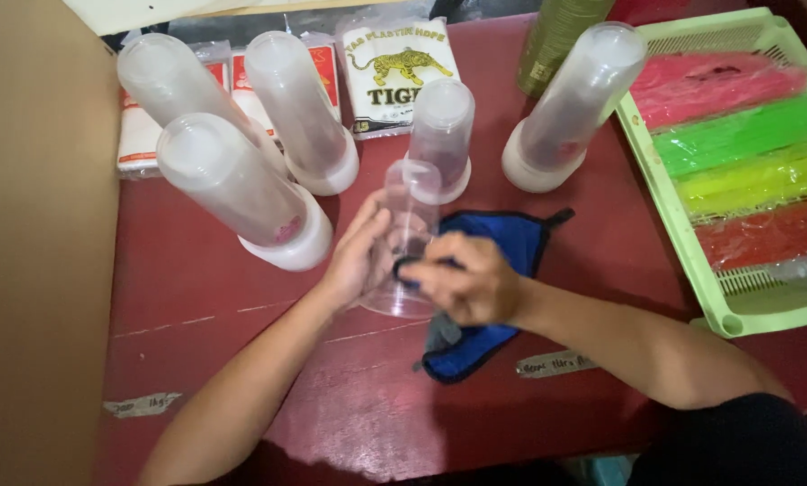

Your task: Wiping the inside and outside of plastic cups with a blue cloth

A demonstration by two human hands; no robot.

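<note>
So your left hand is wrapped around the side of a clear plastic tumbler, fingers curled against its wall, and the cup stands upright on the dark red wooden table, pretty much dead centre. Your right hand is closed on a bit of the blue cloth with black trim, pinching it against the cup's lower right side; the rest of that cloth lies on the table under and behind your wrist.

Around the cup you've got five tall frosted plastic containers with white caps, standing upside down on those caps: three to the left, one right behind the tumbler and one further right. Behind them lie flat packs of plastic bags. Off to the right sits a pale green plastic tray holding bundles in pink, green, yellow and red. A brown cardboard wall runs down the left edge.
</note>
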